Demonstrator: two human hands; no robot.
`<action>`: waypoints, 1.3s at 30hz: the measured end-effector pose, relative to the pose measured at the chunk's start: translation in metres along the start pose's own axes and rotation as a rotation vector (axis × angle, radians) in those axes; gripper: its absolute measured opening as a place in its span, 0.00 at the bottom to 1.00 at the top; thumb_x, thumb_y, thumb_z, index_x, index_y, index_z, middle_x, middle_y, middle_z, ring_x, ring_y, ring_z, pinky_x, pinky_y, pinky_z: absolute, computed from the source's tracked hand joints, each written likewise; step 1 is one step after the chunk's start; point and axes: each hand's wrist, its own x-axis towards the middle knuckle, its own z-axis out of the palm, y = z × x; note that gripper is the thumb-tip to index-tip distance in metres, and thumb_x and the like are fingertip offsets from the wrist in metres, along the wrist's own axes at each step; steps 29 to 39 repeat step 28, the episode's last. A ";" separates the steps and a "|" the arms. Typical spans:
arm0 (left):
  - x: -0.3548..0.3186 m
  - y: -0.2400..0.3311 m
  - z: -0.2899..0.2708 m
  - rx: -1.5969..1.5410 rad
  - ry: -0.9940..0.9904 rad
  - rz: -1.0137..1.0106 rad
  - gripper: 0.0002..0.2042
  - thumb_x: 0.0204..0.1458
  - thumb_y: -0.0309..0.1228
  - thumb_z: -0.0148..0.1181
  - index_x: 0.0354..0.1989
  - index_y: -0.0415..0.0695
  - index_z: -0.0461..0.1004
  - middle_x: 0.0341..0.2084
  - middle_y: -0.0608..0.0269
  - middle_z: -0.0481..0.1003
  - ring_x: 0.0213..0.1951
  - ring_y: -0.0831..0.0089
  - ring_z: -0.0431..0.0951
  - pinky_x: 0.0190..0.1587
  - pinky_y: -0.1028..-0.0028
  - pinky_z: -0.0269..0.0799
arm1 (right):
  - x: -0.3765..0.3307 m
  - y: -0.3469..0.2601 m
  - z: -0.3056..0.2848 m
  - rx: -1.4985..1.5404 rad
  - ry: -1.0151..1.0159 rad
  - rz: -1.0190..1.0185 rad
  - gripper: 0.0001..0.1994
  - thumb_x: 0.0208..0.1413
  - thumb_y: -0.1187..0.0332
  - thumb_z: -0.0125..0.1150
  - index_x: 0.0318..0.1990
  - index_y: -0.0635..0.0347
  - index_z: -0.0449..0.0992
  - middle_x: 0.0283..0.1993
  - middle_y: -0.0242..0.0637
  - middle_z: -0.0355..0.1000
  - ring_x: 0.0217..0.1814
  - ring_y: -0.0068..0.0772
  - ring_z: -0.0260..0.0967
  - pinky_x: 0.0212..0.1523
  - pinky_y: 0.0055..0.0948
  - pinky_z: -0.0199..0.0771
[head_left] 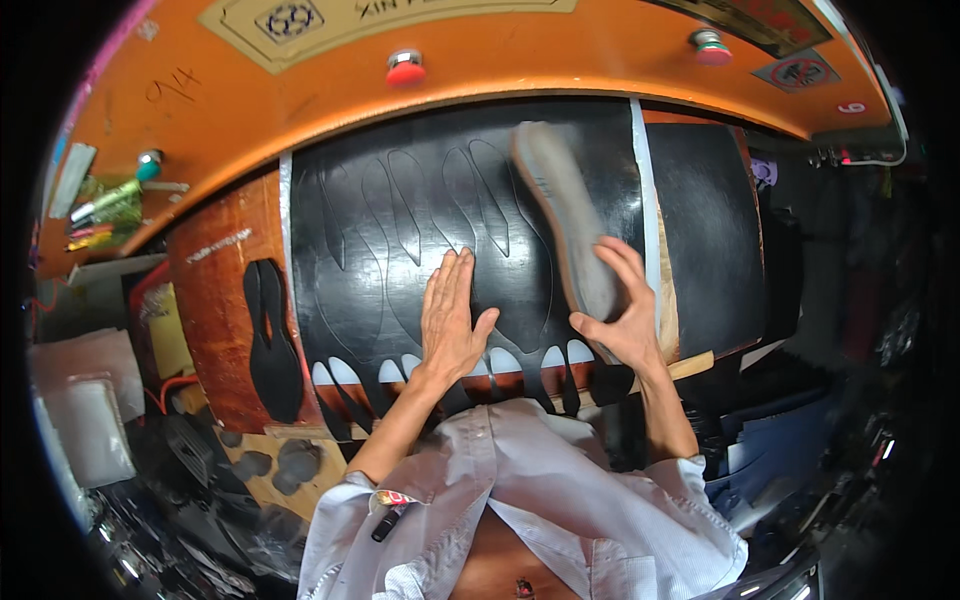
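Note:
A black sheet (345, 300) lies in front of me, with several sole-shaped outlines cut into it. On its middle my left hand (452, 318) rests flat, fingers stretched out and holding nothing. My right hand (628, 312) grips the near end of a long grey sole-shaped cutting die (562, 195), thumb on one side and fingers on the other. The die slants over the right part of the sheet, beside the last outline. It is a little blurred, and I cannot tell whether it touches the sheet. Scalloped offcut edges hang along the sheet's near side.
An orange machine front (540, 55) spans the far side, with a red-topped button (405, 68) and another red button (711, 48). Black cut soles (272, 350) lie on the reddish board at left. Another black sheet (708, 230) lies at right, beyond a pale strip (648, 200).

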 end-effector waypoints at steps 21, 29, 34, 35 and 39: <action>-0.103 -0.018 0.018 -0.070 0.583 -0.037 0.11 0.57 0.19 0.61 0.49 0.35 0.78 0.39 0.49 0.79 0.41 0.52 0.80 0.46 0.60 0.76 | 0.039 0.065 0.023 -0.507 0.340 -0.224 0.34 0.50 0.60 0.75 0.61 0.71 0.72 0.73 0.58 0.55 0.74 0.75 0.50 0.70 0.63 0.61; -0.045 -0.048 0.031 0.016 0.577 -0.258 0.17 0.65 0.32 0.62 0.60 0.37 0.76 0.44 0.53 0.80 0.40 0.66 0.81 0.44 0.66 0.77 | 0.091 0.048 -0.026 -0.309 0.426 -0.205 0.34 0.52 0.58 0.74 0.64 0.65 0.73 0.73 0.52 0.61 0.75 0.60 0.56 0.74 0.60 0.59; -0.045 -0.048 0.031 0.016 0.577 -0.258 0.17 0.65 0.32 0.62 0.60 0.37 0.76 0.44 0.53 0.80 0.40 0.66 0.81 0.44 0.66 0.77 | 0.091 0.048 -0.026 -0.309 0.426 -0.205 0.34 0.52 0.58 0.74 0.64 0.65 0.73 0.73 0.52 0.61 0.75 0.60 0.56 0.74 0.60 0.59; -0.045 -0.048 0.031 0.016 0.577 -0.258 0.17 0.65 0.32 0.62 0.60 0.37 0.76 0.44 0.53 0.80 0.40 0.66 0.81 0.44 0.66 0.77 | 0.091 0.048 -0.026 -0.309 0.426 -0.205 0.34 0.52 0.58 0.74 0.64 0.65 0.73 0.73 0.52 0.61 0.75 0.60 0.56 0.74 0.60 0.59; -0.045 -0.048 0.031 0.016 0.577 -0.258 0.17 0.65 0.32 0.62 0.60 0.37 0.76 0.44 0.53 0.80 0.40 0.66 0.81 0.44 0.66 0.77 | 0.091 0.048 -0.026 -0.309 0.426 -0.205 0.34 0.52 0.58 0.74 0.64 0.65 0.73 0.73 0.52 0.61 0.75 0.60 0.56 0.74 0.60 0.59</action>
